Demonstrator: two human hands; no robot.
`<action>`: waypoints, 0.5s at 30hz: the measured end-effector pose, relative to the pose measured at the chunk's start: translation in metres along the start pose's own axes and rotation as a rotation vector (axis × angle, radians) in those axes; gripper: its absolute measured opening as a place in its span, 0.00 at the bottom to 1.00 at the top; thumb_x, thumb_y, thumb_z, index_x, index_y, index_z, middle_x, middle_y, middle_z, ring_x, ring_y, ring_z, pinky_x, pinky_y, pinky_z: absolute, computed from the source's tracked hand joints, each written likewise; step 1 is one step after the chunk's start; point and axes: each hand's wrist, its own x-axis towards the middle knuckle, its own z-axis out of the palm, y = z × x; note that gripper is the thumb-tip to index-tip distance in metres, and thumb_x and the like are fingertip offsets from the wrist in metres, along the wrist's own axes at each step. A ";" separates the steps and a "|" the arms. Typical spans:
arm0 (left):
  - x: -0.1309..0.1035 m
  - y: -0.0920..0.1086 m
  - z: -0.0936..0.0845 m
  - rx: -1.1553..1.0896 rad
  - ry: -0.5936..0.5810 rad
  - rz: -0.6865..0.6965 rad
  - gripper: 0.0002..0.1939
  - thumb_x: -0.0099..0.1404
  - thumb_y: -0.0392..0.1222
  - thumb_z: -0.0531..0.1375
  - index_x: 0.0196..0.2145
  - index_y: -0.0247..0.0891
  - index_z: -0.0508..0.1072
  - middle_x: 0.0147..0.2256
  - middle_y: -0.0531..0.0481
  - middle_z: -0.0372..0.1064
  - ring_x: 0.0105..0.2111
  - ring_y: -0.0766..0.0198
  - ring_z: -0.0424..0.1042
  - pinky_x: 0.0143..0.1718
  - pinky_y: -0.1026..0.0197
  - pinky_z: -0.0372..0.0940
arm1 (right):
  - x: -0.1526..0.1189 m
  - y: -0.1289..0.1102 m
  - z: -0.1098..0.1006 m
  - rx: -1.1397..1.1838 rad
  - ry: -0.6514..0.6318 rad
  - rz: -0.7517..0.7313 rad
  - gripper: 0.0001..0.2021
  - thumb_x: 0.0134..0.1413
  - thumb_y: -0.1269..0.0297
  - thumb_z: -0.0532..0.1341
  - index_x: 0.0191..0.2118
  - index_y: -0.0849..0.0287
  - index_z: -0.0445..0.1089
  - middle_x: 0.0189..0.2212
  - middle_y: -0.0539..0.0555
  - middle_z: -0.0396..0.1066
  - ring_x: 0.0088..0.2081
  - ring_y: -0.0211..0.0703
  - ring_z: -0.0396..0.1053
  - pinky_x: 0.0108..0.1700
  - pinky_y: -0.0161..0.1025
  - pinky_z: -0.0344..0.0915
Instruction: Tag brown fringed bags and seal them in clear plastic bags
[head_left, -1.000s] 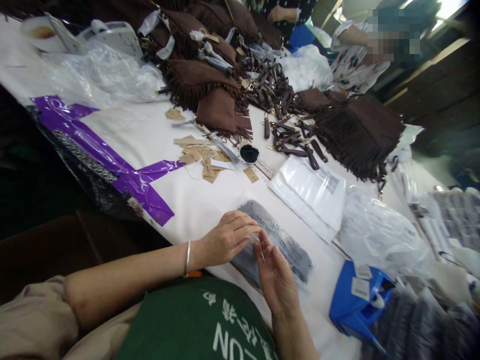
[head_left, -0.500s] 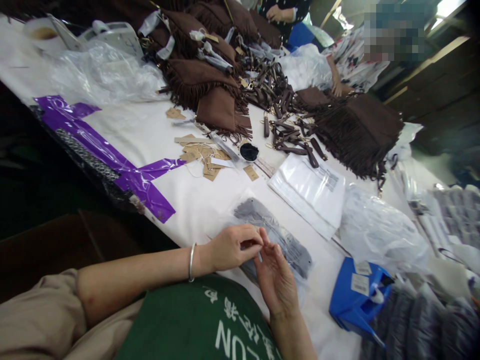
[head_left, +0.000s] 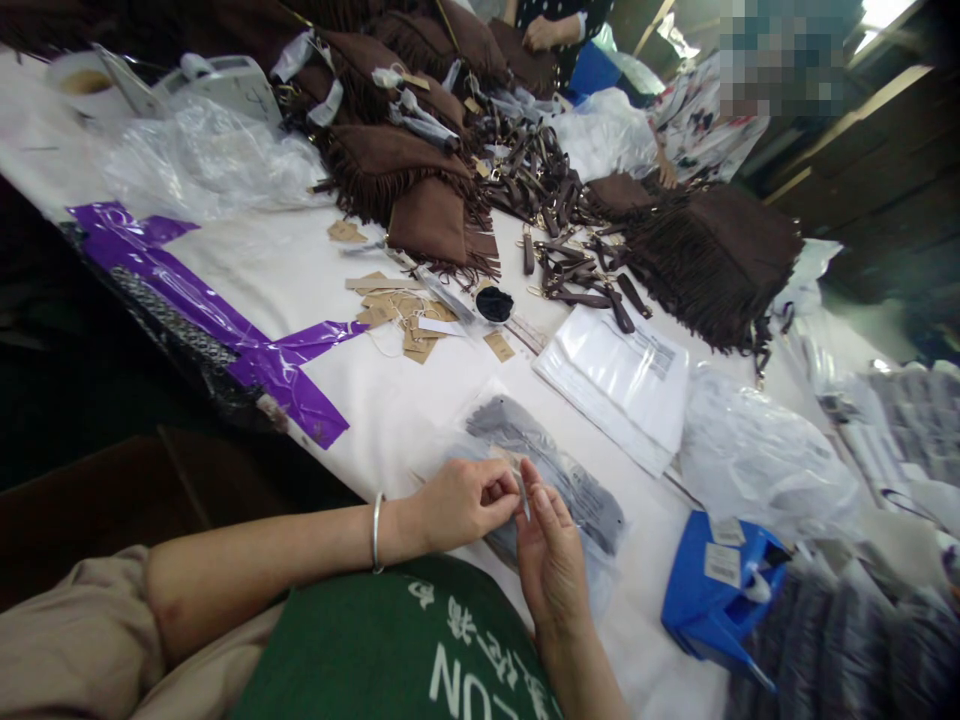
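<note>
My left hand (head_left: 469,502), with a silver bangle at the wrist, is closed in a pinch on one edge of a small white slip (head_left: 523,497). The fingers of my right hand (head_left: 553,560) close on the slip's other side, and the two hands almost touch. Beneath and behind them a clear plastic bag (head_left: 555,470) with a dark grey item inside lies flat on the white table. Right of my right hand stands a blue dispenser (head_left: 694,600) with white labels on it.
Brown tags (head_left: 405,315), white plastic packets (head_left: 615,375) and a crumpled clear bag (head_left: 757,455) lie beyond my hands. Dark straps (head_left: 577,275) and fringed brown bags (head_left: 712,250) are farther back. Purple tape (head_left: 247,350) runs along the left edge. Two people are across the table.
A white slip now shows between my fingertips. My right hand's fingers have drawn in, and both hands sit slightly lower. The view has shifted slightly.
</note>
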 end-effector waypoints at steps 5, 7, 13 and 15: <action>0.005 -0.015 0.004 -0.222 -0.041 -0.335 0.11 0.62 0.48 0.55 0.29 0.36 0.64 0.19 0.55 0.66 0.13 0.70 0.63 0.12 0.70 0.55 | 0.018 0.004 0.000 -0.800 0.141 -0.487 0.06 0.53 0.59 0.61 0.32 0.54 0.70 0.49 0.55 0.68 0.61 0.49 0.51 0.62 0.54 0.44; 0.014 -0.021 0.004 -0.208 -0.032 -0.416 0.11 0.61 0.47 0.55 0.28 0.36 0.64 0.18 0.54 0.67 0.12 0.68 0.64 0.10 0.70 0.54 | 0.030 0.008 0.000 -0.922 0.128 -0.596 0.05 0.54 0.61 0.59 0.33 0.54 0.70 0.47 0.55 0.68 0.60 0.49 0.51 0.61 0.53 0.46; 0.029 -0.027 -0.007 -0.150 -0.132 -0.525 0.15 0.63 0.49 0.52 0.26 0.35 0.67 0.19 0.50 0.70 0.14 0.66 0.67 0.10 0.70 0.55 | 0.051 0.018 -0.001 -1.021 0.092 -0.578 0.05 0.55 0.62 0.58 0.34 0.55 0.70 0.47 0.56 0.68 0.56 0.49 0.56 0.59 0.50 0.50; 0.022 -0.028 -0.012 -0.105 -0.115 -0.526 0.15 0.63 0.48 0.51 0.26 0.35 0.67 0.20 0.50 0.70 0.15 0.65 0.69 0.10 0.70 0.55 | 0.051 0.017 -0.002 -1.022 0.098 -0.576 0.05 0.56 0.62 0.58 0.34 0.56 0.69 0.47 0.56 0.67 0.54 0.48 0.58 0.58 0.48 0.51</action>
